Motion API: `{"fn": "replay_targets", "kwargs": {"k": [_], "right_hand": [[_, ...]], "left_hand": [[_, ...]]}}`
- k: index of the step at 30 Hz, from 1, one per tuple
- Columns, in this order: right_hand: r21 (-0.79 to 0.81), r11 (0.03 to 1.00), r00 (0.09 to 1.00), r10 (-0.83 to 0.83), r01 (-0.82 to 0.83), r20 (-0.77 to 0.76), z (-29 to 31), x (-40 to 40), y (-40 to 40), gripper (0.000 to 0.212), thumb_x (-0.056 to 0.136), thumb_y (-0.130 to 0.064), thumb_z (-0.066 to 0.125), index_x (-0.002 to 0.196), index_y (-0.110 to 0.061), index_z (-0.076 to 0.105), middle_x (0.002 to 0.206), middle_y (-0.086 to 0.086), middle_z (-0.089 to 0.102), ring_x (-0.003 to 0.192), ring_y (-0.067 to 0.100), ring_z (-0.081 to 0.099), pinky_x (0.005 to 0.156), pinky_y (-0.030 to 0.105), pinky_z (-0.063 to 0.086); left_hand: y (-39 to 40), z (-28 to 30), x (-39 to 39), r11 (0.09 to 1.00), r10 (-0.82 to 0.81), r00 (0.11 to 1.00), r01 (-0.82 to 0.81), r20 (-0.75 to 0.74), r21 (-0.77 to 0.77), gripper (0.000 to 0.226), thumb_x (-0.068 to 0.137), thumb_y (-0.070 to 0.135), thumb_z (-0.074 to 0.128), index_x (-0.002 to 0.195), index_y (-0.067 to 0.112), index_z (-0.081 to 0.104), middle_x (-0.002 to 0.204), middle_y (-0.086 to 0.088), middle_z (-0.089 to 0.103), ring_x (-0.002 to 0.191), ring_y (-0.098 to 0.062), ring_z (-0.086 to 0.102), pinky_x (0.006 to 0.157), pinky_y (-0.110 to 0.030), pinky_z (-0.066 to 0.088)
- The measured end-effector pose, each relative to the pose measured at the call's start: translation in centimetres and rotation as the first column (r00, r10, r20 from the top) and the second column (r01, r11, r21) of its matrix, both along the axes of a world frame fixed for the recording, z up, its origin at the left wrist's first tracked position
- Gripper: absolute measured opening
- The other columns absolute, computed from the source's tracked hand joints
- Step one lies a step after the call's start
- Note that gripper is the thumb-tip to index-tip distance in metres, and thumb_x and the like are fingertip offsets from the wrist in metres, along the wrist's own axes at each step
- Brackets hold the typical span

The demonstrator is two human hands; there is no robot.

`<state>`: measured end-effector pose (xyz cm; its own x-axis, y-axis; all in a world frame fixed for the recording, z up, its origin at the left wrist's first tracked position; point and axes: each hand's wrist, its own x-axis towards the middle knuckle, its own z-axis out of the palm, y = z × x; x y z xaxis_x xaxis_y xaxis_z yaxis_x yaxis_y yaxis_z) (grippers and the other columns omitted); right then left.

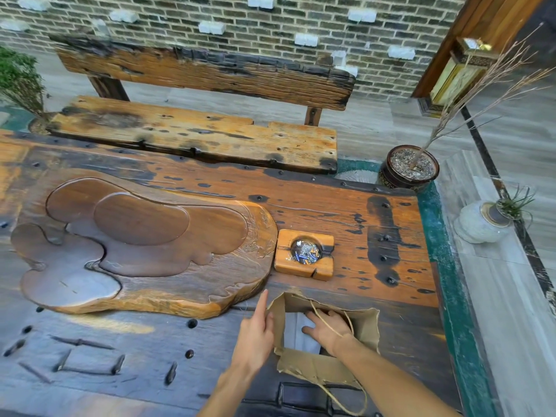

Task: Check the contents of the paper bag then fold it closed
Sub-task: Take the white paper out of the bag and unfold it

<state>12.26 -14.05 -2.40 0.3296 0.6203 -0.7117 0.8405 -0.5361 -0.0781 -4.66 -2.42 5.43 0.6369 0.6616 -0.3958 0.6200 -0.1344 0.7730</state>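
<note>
Right grip (326, 328) spread flat inside open paper bag (313, 364); left grip (255, 335) loosely apart against its side.

brown paper bag (316, 367), green-edged table (433, 224)

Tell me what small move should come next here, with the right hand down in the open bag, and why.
Probably draw the right hand up out of the paper bag. It reaches inside onto something pale, so checking appears under way, and the top cannot be folded around the wrist. The left hand already steadies the bag's left wall, forefinger raised. A twine handle trails over the near edge and may need tucking.
</note>
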Motion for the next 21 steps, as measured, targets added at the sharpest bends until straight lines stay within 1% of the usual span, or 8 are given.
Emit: {"fn": "replay_targets", "kwargs": {"k": [3, 6, 8, 11, 14, 16, 18, 21], "right_hand": [[-0.029, 0.996, 0.995, 0.084, -0.082, 0.05, 0.2, -0.3, 0.0, 0.047, 0.101, -0.025, 0.039, 0.146, -0.011, 0.039, 0.152, 0.016, 0.036, 0.137, 0.036, 0.036, 0.107, 0.043, 0.034], [-0.031, 0.981, 0.975, 0.195, -0.193, 0.103, 0.0, -0.6, -0.1, 0.039, 0.094, -0.013, 0.053, 0.133, -0.009, 0.055, 0.148, 0.02, 0.039, 0.134, 0.04, 0.038, 0.102, 0.049, 0.039], [-0.034, 0.975, 0.968, 0.221, -0.219, 0.116, 0.0, -0.7, 0.0, 0.037, 0.091, -0.01, 0.054, 0.128, -0.009, 0.059, 0.145, 0.021, 0.043, 0.132, 0.042, 0.04, 0.102, 0.051, 0.04], [0.003, 0.989, 0.986, 0.149, -0.15, 0.07, 0.7, -0.8, 0.1, 0.033, 0.093, -0.019, 0.047, 0.123, -0.011, 0.059, 0.139, 0.021, 0.047, 0.127, 0.045, 0.044, 0.101, 0.052, 0.044], [0.09, 0.994, 0.998, 0.059, -0.055, -0.033, 2.2, -1.3, 0.3, 0.032, 0.096, -0.025, 0.044, 0.112, -0.006, 0.065, 0.122, 0.02, 0.058, 0.116, 0.04, 0.053, 0.094, 0.048, 0.049], [0.126, 0.992, 0.996, 0.008, 0.004, -0.091, 3.6, -1.5, 0.3, 0.039, 0.098, -0.031, 0.04, 0.108, -0.005, 0.067, 0.114, 0.02, 0.064, 0.109, 0.038, 0.06, 0.089, 0.044, 0.051], [0.142, 0.988, 0.989, -0.045, 0.066, -0.142, 4.9, -1.5, 0.1, 0.044, 0.099, -0.037, 0.036, 0.102, -0.007, 0.067, 0.107, 0.02, 0.067, 0.099, 0.038, 0.065, 0.08, 0.043, 0.052], [0.151, 0.979, 0.972, -0.105, 0.138, -0.208, 7.2, -1.3, -0.5, 0.042, 0.097, -0.04, 0.035, 0.09, -0.012, 0.065, 0.101, 0.021, 0.068, 0.089, 0.036, 0.064, 0.075, 0.042, 0.049]], "left_hand": [[-0.1, 0.1, 0.0, 1.0, 0.001, 1.0, -0.001, -0.001, 0.009, 0.055, 0.101, 0.02, 0.041, 0.152, 0.031, 0.024, 0.047, 0.005, 0.044, 0.041, -0.008, 0.038, 0.051, -0.027, 0.035], [-0.3, 0.3, 0.1, 1.0, -0.003, 1.0, 0.003, -0.003, 0.014, 0.055, 0.101, 0.02, 0.04, 0.152, 0.032, 0.023, 0.047, 0.005, 0.043, 0.041, -0.008, 0.038, 0.051, -0.028, 0.035], [-0.3, 0.4, 0.2, 1.0, -0.011, 1.0, 0.011, -0.013, 0.014, 0.055, 0.101, 0.019, 0.04, 0.152, 0.031, 0.024, 0.047, 0.006, 0.043, 0.042, -0.008, 0.039, 0.05, -0.026, 0.034], [-0.2, 0.6, 0.1, 0.999, -0.035, 0.999, 0.035, -0.031, 0.0, 0.054, 0.101, 0.02, 0.042, 0.151, 0.03, 0.027, 0.048, 0.008, 0.045, 0.042, -0.007, 0.04, 0.048, -0.024, 0.033], [0.0, 0.8, -0.1, 0.998, -0.057, 0.998, 0.056, -0.034, -0.043, 0.05, 0.099, 0.021, 0.046, 0.148, 0.03, 0.036, 0.052, 0.006, 0.048, 0.045, -0.007, 0.042, 0.049, -0.022, 0.035], [0.0, 0.9, -0.2, 0.996, -0.061, 0.997, 0.059, -0.038, -0.067, 0.05, 0.098, 0.024, 0.05, 0.146, 0.031, 0.038, 0.062, 0.002, 0.058, 0.048, -0.008, 0.046, 0.053, -0.025, 0.039], [0.0, 1.0, -0.2, 0.994, -0.055, 0.998, 0.051, -0.038, -0.101, 0.049, 0.097, 0.028, 0.053, 0.144, 0.033, 0.039, 0.083, -0.004, 0.071, 0.06, -0.012, 0.059, 0.063, -0.029, 0.047], [0.1, 1.5, -0.2, 0.992, -0.049, 0.998, 0.045, -0.031, -0.119, 0.05, 0.096, 0.027, 0.054, 0.144, 0.029, 0.042, 0.112, -0.004, 0.072, 0.098, -0.015, 0.067, 0.087, -0.029, 0.052]]}}
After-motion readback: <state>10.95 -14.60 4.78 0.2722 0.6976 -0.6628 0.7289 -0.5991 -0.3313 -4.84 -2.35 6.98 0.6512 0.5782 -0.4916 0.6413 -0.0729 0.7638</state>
